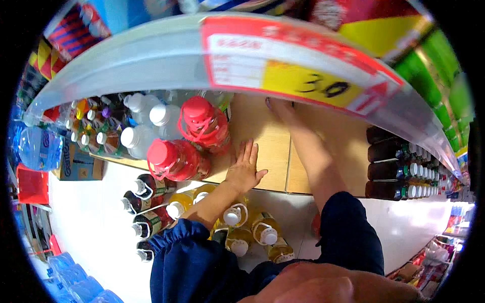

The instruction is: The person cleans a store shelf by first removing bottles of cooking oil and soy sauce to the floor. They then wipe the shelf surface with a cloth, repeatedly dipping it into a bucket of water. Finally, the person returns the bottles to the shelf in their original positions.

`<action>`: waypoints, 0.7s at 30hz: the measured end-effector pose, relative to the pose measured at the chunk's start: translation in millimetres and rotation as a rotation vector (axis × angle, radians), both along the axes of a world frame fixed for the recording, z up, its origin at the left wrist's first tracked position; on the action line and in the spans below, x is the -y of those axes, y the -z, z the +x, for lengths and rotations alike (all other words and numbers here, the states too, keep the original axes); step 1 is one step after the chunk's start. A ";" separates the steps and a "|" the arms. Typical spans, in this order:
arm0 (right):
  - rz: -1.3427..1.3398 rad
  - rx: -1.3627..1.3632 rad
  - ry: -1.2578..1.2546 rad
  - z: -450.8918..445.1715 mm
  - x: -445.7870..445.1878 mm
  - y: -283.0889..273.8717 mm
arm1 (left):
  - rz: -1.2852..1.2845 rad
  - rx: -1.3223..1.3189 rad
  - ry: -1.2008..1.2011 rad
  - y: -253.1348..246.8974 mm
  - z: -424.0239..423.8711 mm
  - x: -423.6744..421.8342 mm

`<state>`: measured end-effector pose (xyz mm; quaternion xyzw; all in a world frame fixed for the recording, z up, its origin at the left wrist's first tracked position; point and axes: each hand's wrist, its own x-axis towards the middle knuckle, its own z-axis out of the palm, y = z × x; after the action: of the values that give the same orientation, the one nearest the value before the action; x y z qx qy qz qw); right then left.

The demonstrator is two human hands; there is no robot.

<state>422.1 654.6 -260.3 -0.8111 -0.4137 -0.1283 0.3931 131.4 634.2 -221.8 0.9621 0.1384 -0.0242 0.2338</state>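
Observation:
My left hand (246, 172) lies spread on the wooden shelf board (265, 151), palm down, close beside two large bottles with red caps and handles, the front one (178, 161) and one behind it (204, 125). It holds nothing. My right arm reaches deeper over the board; my right hand (279, 108) is partly hidden under the upper shelf's edge, and its fingers are hard to make out. White-capped clear bottles (138, 142) stand left of the red-capped ones. To the right, dark bottles (384, 172) with white caps stand in rows.
An upper shelf edge with a price tag (242, 57) crosses above the board. On the floor stand dark bottles with handles (151, 223) and yellow bottles (238, 238). A cardboard box (85, 163), a red bin (32, 185) and blue-wrapped water packs (75, 280) are at the left.

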 end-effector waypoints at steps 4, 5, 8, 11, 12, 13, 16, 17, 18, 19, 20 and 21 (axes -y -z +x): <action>-0.115 0.092 0.050 -2.5 -18.1 -1.7 | 0.020 0.015 0.037 2.4 1.8 -0.2; -0.132 0.106 0.034 -7.0 -22.2 1.5 | 0.032 0.004 0.039 1.6 1.0 -1.3; -0.084 0.064 -0.030 -18.9 -24.2 5.2 | 0.022 0.019 0.031 6.0 -5.7 -2.9; -0.040 0.066 -0.002 -11.8 -29.1 -1.4 | 0.027 -0.027 0.030 -2.0 0.7 -5.3; -0.063 0.086 0.015 -11.3 -34.3 -2.4 | 0.038 -0.066 0.040 -5.3 0.3 -4.4; -0.101 0.108 0.018 -9.2 -41.9 -4.5 | 0.067 -0.071 0.048 -4.1 1.1 -2.1; -0.178 0.097 -0.076 -16.7 -45.9 -1.7 | 0.021 -0.077 0.047 -0.8 -0.7 -1.9; -0.181 0.065 -0.141 -24.1 -43.5 2.2 | -0.083 -0.071 0.032 0.7 -3.5 -7.0; -0.171 0.032 -0.214 -34.7 -40.7 7.2 | -0.195 -0.051 0.006 3.4 -2.6 -9.3; -0.135 -0.021 -0.267 -38.9 -36.4 11.3 | -0.109 -0.033 0.015 5.0 -2.0 -8.4; -0.100 -0.073 -0.310 -41.9 -31.2 15.0 | -0.024 -0.014 0.022 6.9 -1.8 -7.4; -0.025 -0.142 -0.319 -35.2 -21.9 19.2 | 0.060 0.012 0.040 7.7 1.0 -3.4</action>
<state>386.9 676.5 -279.5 -0.7468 -0.5101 -0.0016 0.4267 132.4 637.6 -229.5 0.9713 0.1183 -0.0191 0.2052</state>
